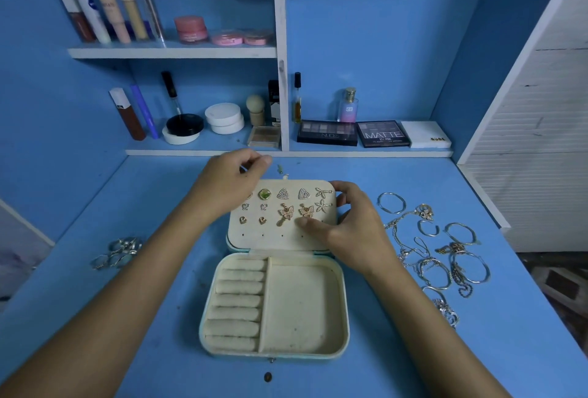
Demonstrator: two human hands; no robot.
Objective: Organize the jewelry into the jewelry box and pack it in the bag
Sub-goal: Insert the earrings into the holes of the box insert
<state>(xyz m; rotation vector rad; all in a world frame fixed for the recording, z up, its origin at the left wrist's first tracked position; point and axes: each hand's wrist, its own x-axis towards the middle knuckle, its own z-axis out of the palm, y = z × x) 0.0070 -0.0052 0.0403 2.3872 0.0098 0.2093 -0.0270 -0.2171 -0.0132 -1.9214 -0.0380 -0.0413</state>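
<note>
A cream jewelry box (343, 311) lies open on the blue desk. Its lid panel (270, 240) holds several pairs of earrings (286, 212) in rows. My left hand (232, 181) hovers over the lid's upper left corner with fingers curled and fingertips pinched together; what it pinches is too small to see. My right hand (346, 225) grips the lid's right edge, thumb pressed on the panel beside a butterfly earring (306, 210). The base has ring rolls (238, 302) and an open compartment, both bare. No bag is in view.
Several bracelets and chains (439, 251) lie in a spread to the right of the box. A small heap of rings (119, 252) sits to the left. Cosmetics, palettes (327, 131) and bottles fill the shelves behind. A small dark item (268, 377) lies near the desk's front.
</note>
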